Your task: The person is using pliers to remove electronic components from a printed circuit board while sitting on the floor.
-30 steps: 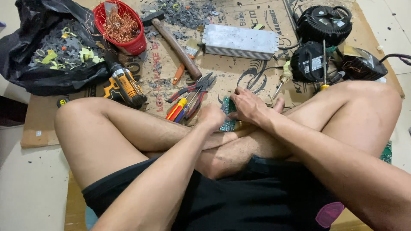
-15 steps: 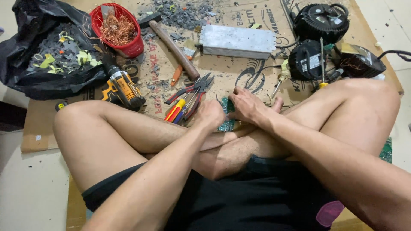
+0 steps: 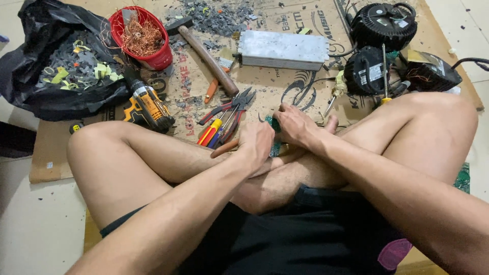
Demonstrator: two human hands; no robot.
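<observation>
Both hands, left (image 3: 257, 140) & right (image 3: 295, 125), grip green circuit board (image 3: 275, 124).

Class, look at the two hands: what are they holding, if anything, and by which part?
Both the left hand and right hand grip a small green circuit board between them, at its opposite edges; the hands hide most of it.

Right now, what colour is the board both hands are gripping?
Green: the board shows between the left hand and right hand, in the head view.
</observation>
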